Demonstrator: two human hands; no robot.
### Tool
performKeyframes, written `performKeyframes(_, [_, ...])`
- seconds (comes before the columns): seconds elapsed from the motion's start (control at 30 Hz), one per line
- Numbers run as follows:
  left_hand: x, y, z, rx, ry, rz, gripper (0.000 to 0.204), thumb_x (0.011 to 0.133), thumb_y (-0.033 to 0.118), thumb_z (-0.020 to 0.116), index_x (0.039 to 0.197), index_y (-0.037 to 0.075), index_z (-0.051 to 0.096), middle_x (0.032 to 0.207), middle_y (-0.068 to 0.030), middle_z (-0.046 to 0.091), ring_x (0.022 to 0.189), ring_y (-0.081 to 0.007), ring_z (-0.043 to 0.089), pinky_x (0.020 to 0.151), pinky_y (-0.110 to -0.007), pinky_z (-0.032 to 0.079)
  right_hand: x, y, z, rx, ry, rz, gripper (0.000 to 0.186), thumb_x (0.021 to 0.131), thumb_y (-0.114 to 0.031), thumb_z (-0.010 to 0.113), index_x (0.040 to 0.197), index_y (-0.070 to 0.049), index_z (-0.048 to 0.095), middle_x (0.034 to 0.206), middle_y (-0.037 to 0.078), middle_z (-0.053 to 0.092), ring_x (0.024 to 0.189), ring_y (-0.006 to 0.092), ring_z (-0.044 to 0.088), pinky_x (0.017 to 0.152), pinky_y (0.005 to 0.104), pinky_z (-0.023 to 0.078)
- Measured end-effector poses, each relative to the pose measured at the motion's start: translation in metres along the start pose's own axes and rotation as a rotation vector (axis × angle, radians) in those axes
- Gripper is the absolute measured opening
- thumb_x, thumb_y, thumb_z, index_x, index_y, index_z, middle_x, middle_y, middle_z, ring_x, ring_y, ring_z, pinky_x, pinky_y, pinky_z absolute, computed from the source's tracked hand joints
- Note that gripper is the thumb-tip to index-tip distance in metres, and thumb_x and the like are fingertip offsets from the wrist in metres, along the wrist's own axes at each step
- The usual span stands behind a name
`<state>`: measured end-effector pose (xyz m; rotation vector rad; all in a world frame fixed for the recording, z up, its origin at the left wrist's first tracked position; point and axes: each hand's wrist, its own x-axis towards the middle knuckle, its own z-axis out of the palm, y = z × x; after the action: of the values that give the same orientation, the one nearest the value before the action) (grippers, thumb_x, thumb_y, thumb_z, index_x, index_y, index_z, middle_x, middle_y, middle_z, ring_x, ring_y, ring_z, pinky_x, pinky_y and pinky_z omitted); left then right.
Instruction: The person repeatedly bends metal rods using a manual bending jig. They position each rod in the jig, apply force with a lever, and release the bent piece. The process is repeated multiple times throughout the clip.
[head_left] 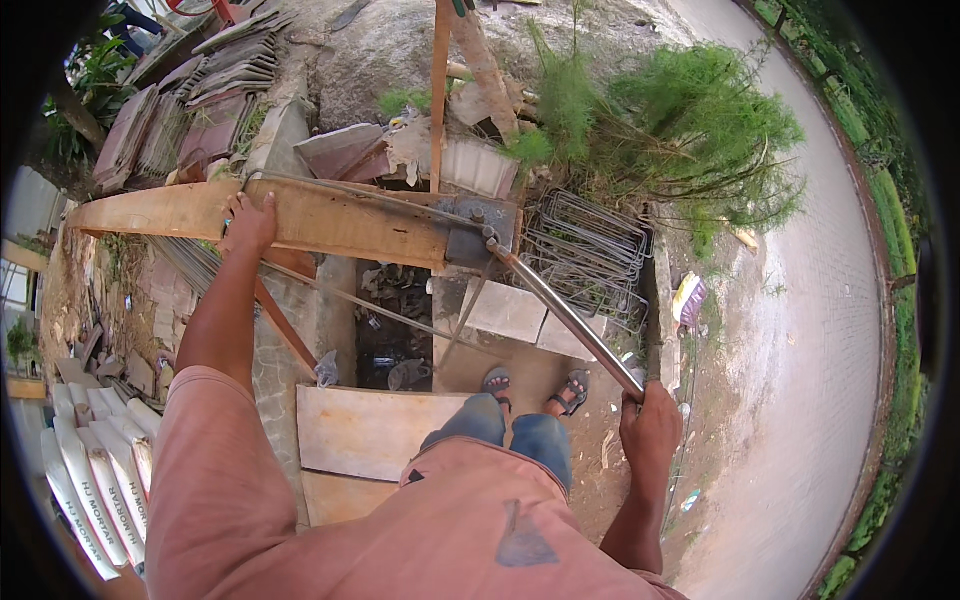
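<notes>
My left hand [248,222] lies on the face of a long wooden plank [350,226], fingers spread and pointing toward its far edge. A thin steel rod [370,194] runs along the plank just beyond those fingertips. It reaches a dark metal bending plate [482,232] with upright pins at the plank's right end. My right hand [650,428] is closed round the lower end of a shiny steel pipe handle [570,312], which slants up to the pins. Below the plank, another length of thin rod [365,298] slopes down to the right; how it joins the first is unclear.
Bent steel stirrups [588,255] lie piled right of the plate, beside a green bush [680,130]. Stacked roof tiles [215,125] stand far left, white bags [95,490] near left. A dark pit [395,325] opens below the plank. Pale slabs [505,308] lie near my feet.
</notes>
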<state>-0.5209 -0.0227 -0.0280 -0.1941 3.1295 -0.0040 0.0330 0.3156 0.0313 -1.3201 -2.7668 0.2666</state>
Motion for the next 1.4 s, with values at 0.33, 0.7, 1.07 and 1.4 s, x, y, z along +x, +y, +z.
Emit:
performKeyframes(0.33, [-0.035,0.013,-0.021,0.028,-0.031,-0.027,0.080,0.092,0.062,0.032,0.152,0.012,0.017,0.160,-0.0054,0.009,0.147,-0.0259,0.010,0.103,-0.075,0.019,0.106,0.036,-0.013,-0.262,-0.178,-0.130,0.028,0.079,-0.025,0.071,0.072,-0.003,0.055,0.071,0.022,0.062,0.069,0.0428,0.061,0.062,0.0507,0.047])
performKeyframes(0.7, [-0.029,0.013,-0.024,0.063,-0.063,-0.049,0.081,0.092,0.064,0.032,0.152,0.013,0.017,0.159,-0.0060,0.011,0.146,-0.0266,0.011,0.103,-0.075,0.020,0.204,0.054,0.018,-0.254,0.051,-0.365,0.028,0.084,-0.025,0.067,0.067,-0.006,0.056,0.067,0.019,0.061,0.064,0.0401,0.060,0.059,0.0479,0.047])
performKeyframes(1.07, [-0.037,0.025,-0.033,0.039,-0.068,-0.126,0.078,0.090,0.067,0.032,0.153,0.024,0.016,0.157,-0.0115,0.018,0.141,-0.0335,0.026,0.100,-0.078,0.015,0.091,-0.043,0.072,0.916,-0.638,-0.307,0.025,0.088,-0.024,0.068,0.097,-0.001,0.068,0.063,-0.005,0.050,0.055,0.0078,0.045,0.049,0.0280,0.036])
performKeyframes(1.4, [-0.036,0.012,-0.027,0.092,-0.011,-0.080,0.082,0.090,0.070,0.028,0.152,0.018,0.017,0.157,-0.0122,0.018,0.140,-0.0384,0.028,0.106,-0.073,0.010,0.090,-0.096,0.068,0.605,-0.779,-0.553,0.022,0.084,-0.026,0.068,0.086,-0.004,0.068,0.065,0.011,0.063,0.060,0.0191,0.062,0.058,0.0340,0.049])
